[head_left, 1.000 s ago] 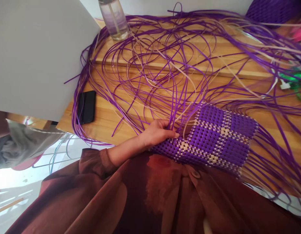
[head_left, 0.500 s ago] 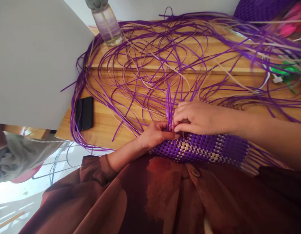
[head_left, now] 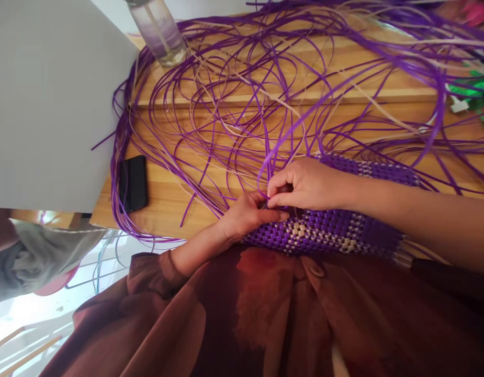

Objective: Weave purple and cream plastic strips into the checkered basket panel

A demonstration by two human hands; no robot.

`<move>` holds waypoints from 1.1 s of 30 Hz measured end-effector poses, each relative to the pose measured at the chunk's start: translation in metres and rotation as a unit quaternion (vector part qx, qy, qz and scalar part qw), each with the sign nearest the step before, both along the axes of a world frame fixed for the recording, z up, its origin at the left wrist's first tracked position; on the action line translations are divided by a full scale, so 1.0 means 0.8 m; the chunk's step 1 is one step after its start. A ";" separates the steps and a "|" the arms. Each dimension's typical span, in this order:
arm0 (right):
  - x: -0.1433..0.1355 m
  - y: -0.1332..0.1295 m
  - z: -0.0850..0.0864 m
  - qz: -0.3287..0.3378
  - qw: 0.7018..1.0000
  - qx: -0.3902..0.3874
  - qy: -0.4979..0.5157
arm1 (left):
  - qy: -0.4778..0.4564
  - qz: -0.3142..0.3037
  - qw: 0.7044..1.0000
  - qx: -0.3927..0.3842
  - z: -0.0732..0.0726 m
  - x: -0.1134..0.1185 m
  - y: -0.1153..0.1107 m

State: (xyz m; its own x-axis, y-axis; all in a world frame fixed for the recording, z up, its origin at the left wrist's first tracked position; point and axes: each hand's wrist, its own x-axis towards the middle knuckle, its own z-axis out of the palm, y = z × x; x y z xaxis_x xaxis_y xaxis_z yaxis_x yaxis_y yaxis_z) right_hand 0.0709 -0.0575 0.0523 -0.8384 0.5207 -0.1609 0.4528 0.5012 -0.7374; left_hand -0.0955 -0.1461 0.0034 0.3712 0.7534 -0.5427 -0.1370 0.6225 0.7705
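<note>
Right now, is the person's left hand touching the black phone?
Apart. The head view plainly shows a stretch of wooden tabletop between the left hand and the black phone.

Soft light across your tabletop (head_left: 169, 196), glaring white floor (head_left: 27, 319) at lower left, your clothing (head_left: 265, 303) dim, strands (head_left: 438, 102) at right blurred

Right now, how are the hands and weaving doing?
Left hand gripping weaving; right hand pinching a strand. Weaving partly hidden by right forearm. Loose strands tangled beyond.
</note>
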 end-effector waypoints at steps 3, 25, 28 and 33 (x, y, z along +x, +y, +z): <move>-0.001 0.001 -0.005 -0.022 0.999 -0.042 -0.001 | -0.018 0.016 1.000 -0.011 -0.003 -0.001 -0.001; 0.027 -0.005 -0.006 -0.032 0.980 -0.185 0.065 | -0.071 0.059 0.995 -0.032 0.000 -0.003 0.001; 0.030 -0.008 -0.005 -0.031 0.987 -0.157 0.028 | -0.077 0.048 0.995 -0.037 0.004 -0.003 0.002; 0.022 -0.011 -0.008 -0.033 0.994 -0.106 -0.023 | -0.082 0.033 0.995 -0.054 0.009 -0.006 0.002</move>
State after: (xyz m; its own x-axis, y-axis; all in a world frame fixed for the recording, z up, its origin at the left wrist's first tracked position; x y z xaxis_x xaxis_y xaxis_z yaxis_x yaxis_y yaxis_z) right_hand 0.0888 -0.0664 0.0462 -0.7926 0.5251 -0.3099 0.5152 0.3051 -0.8009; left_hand -0.1004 -0.1442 0.0109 0.4132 0.7199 -0.5577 -0.2980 0.6856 0.6641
